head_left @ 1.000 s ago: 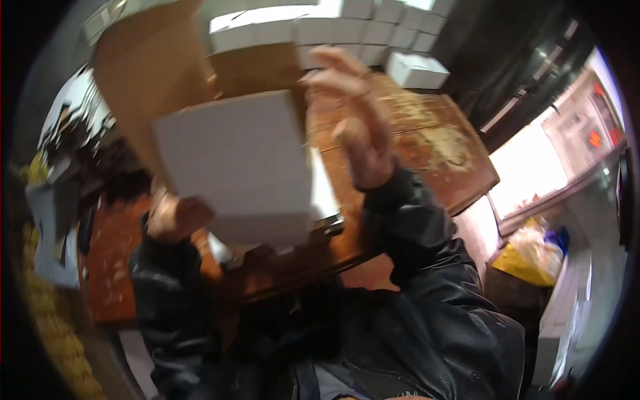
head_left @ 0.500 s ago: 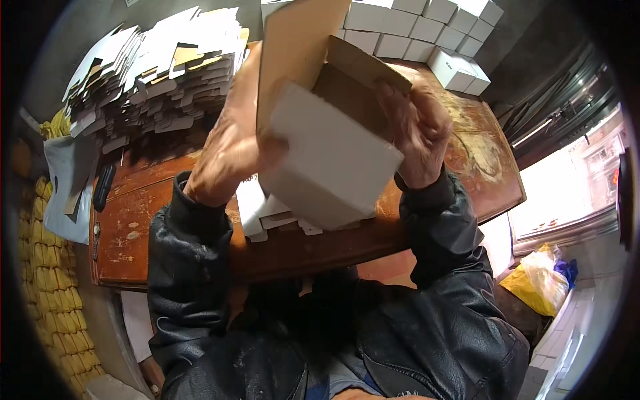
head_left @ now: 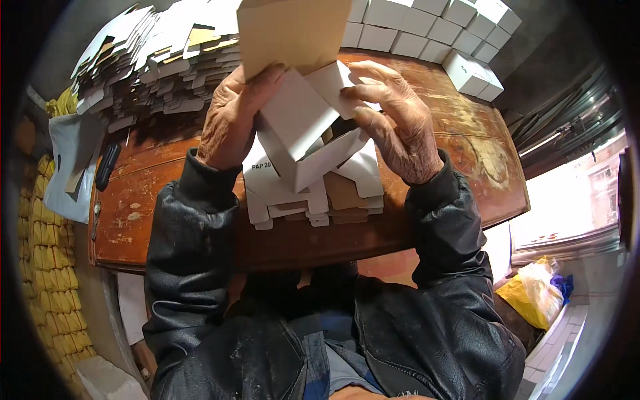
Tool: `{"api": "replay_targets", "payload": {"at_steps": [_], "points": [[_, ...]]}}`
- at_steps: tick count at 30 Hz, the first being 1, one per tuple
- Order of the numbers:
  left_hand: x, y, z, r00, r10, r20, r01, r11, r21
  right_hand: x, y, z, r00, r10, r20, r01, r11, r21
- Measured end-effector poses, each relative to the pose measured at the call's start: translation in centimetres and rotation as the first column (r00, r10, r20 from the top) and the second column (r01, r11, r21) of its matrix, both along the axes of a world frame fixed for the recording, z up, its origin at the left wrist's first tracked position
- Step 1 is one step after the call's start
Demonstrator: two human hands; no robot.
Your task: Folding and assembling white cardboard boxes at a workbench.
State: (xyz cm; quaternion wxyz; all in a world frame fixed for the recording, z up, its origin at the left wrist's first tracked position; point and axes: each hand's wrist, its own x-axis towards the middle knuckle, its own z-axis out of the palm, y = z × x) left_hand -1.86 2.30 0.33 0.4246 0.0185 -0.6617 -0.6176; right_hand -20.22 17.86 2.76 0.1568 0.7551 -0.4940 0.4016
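Observation:
Between my hands is a partly folded white cardboard box (head_left: 300,113), tilted, its tall brown-lined lid panel raised at the far side. My left hand (head_left: 233,113) grips it at the left, thumb against the foot of that panel. On the right, my right hand (head_left: 393,117) holds a white side flap with fingertips and thumb, the flap bent inward. A gap shows into the box beside the thumb. Under the box lies a small pile of flat white box blanks (head_left: 287,200), some with brown inner faces, near the table's front edge.
A tall heap of flat box blanks (head_left: 153,67) covers the back left of the worn wooden table (head_left: 460,153). Folded white boxes (head_left: 433,30) stand stacked at the back right. A black handheld tool (head_left: 107,167) lies at the left edge, beside a hanging white bag (head_left: 67,167).
The box has been turned and lowered toward me, uncovering more of the blanks beneath. My right hand has shifted from the box's right wall to a side flap, which now folds inward.

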Motion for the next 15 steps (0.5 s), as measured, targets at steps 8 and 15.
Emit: {"api": "replay_targets", "payload": {"at_steps": [8, 15], "points": [[0.5, -0.8, -0.1, 0.996, -0.049, 0.07, 0.047, 0.998, 0.033, 0.0, -0.5, -2.2, 0.861, 0.095, 0.5, -0.126, 0.992, 0.028], [0.2, -1.6, 0.2, 0.993, -0.109, -0.035, 0.096, 0.959, -0.268, 0.0, -0.7, -1.7, 0.893, 0.168, 0.419, -0.163, 0.985, -0.048]]}}
